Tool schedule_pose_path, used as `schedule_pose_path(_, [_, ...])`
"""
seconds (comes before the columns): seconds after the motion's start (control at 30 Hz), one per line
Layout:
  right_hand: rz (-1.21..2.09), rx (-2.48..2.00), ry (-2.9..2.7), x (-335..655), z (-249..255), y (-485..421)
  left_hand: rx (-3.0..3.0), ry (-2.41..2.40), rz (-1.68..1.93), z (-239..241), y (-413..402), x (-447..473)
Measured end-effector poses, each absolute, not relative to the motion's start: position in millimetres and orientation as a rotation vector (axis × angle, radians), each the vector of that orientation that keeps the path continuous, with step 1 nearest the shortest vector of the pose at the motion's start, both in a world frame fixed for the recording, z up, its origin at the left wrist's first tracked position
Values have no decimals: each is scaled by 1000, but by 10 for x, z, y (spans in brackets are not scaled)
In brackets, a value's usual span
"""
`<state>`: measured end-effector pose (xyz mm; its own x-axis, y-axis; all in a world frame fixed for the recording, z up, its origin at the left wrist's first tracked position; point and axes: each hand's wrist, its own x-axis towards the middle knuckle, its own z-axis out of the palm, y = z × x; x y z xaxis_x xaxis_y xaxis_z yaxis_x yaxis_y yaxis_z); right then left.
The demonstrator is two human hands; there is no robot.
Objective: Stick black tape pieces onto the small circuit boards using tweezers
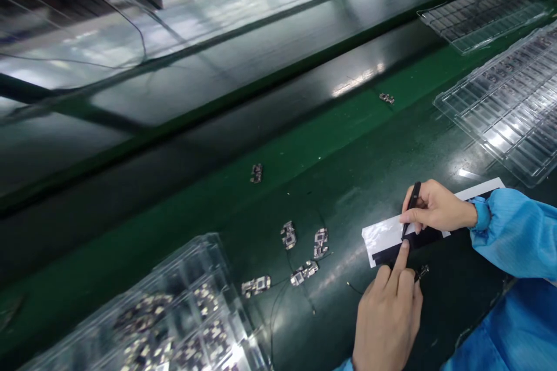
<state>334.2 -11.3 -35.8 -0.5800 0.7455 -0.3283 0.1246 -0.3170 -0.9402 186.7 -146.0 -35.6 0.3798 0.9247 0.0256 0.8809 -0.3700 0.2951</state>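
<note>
My right hand (435,208) grips black tweezers (411,206), their tip down on a white strip (383,235) that carries black tape along its near edge. My left hand (387,313) has its forefinger stretched out, pressing on the black tape right beside the tweezer tip; its other fingers are curled. A small dark part (422,271) lies just right of that hand. Both arms wear blue sleeves.
Several small circuit boards (304,252) with thin wires lie on the green bench left of my hands; two more (256,173) (386,98) lie farther back. A clear tray of boards (183,313) sits at bottom left. Clear compartment trays (509,98) fill the right. A dark conveyor belt runs behind.
</note>
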Motion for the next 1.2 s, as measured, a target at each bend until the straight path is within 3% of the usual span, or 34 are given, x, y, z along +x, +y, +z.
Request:
schedule_pose_path(0.13, [1971, -1128, -1334, 3335, -389, -82, 2132, 1517, 467, -263, -1436, 1722])
schedule_pose_path(0.33, [1965, -1074, -1030, 3354, -421, -37, 1066, 1748, 924, -132, -1258, 1621])
schedule_pose_path(0.47, [1965, -1027, -1000, 3354, -416, -67, 641, 1509, 1039, -284, -1061, 1781])
schedule_pose_path(1.2, [1931, -1060, -1235, 3301, -438, -137, 580, 1495, 868, -352, -980, 1795])
